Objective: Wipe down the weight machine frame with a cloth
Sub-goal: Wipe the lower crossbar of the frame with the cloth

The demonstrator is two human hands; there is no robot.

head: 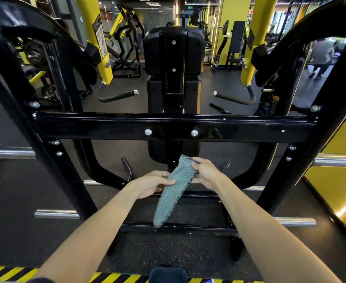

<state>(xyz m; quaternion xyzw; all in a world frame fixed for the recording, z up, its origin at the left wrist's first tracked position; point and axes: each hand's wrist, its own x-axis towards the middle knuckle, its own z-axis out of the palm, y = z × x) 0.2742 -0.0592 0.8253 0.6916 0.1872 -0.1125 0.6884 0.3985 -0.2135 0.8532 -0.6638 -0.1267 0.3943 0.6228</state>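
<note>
Nearest, both hands hold the teal cloth (173,193) in the air, short of the frame: the left hand (153,183) pinches its middle between thumb and fingers, while the right hand (205,173) grips its upper end. It hangs limp, so it is probably light and soft; folding it into a pad should let it press firmly. Beyond it, the glossy black crossbar (106,127) lies untouched, hard and smooth, its bolts (148,132) protruding.
</note>
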